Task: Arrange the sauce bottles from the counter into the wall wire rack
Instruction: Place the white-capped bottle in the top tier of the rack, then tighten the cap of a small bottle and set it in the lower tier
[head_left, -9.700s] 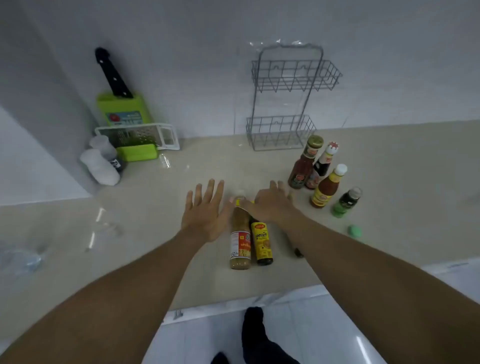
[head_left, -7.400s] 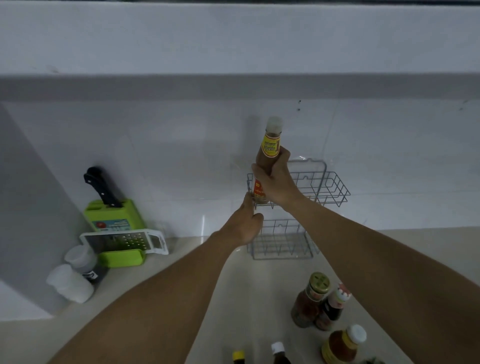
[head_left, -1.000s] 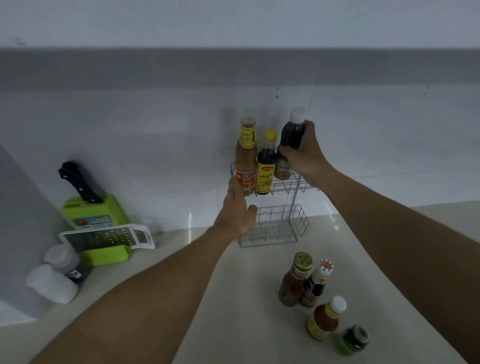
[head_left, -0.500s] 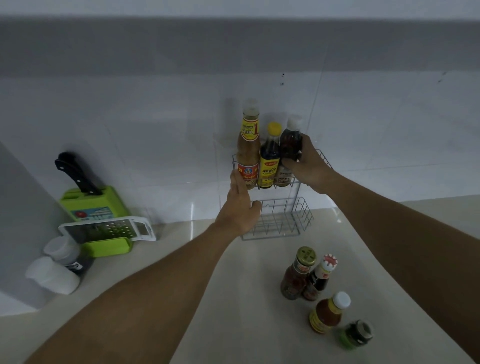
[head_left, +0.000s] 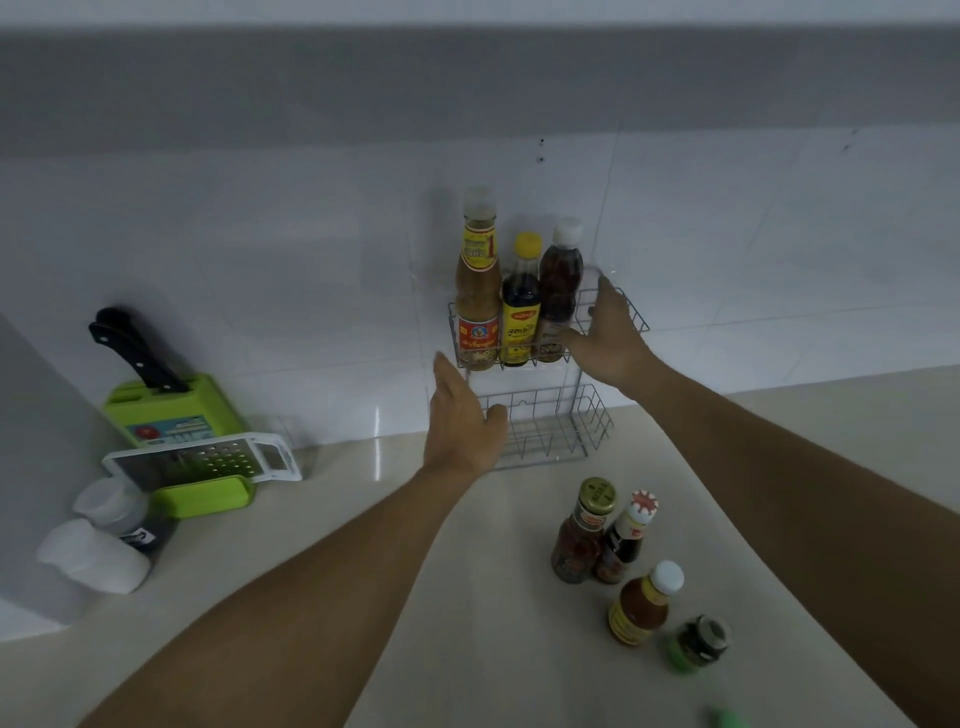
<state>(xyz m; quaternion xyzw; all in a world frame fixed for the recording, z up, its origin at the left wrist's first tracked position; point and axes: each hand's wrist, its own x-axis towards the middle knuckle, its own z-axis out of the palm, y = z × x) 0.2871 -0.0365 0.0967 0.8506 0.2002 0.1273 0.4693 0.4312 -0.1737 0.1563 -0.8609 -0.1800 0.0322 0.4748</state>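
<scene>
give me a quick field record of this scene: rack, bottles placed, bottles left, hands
rack: wire rack on the wall, two tiers
upper tier: three bottles upright in a row, tall tan bottle, yellow-capped dark bottle, white-capped dark bottle
lower tier: no bottles
counter: four bottles standing
left hand: open, in front of the rack's left side, holding nothing
right hand: open, at the upper tier beside the white-capped bottle, not gripping it

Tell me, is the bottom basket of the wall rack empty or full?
Empty. Only bare wires show in the bottom basket; all three racked bottles stand in the top basket.
</scene>
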